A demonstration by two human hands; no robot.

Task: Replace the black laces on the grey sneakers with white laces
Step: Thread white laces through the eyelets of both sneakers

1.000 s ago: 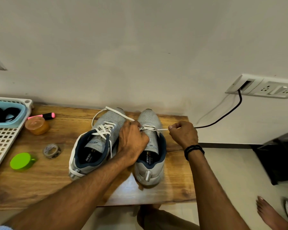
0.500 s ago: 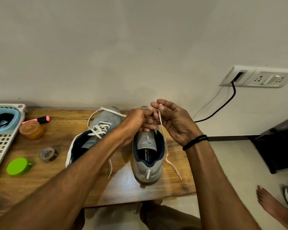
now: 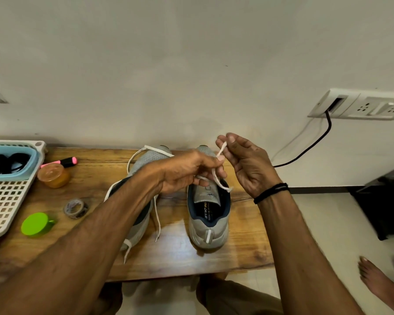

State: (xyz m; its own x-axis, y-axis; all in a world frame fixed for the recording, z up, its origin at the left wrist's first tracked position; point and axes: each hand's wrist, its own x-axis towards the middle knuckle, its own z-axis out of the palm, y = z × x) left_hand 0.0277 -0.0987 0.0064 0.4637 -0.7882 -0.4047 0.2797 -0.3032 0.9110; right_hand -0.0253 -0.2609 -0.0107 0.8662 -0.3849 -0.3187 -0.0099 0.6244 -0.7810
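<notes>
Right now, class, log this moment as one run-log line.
left hand: pinches white lace | right hand: pinches it higher up | right sneaker: beneath hands, on table

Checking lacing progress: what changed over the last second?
Right hand, which was pulling the white lace taut out to the right, swung in and up, palm toward camera, fingers pinching the lace end. Left hand rose off the right sneaker, keeping its grip. That shoe and the left sneaker stayed put.

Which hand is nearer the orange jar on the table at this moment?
Left. The left hand is to the right of the orange jar, above the grey sneakers; the right hand is even farther right, pinching the white lace.
</notes>
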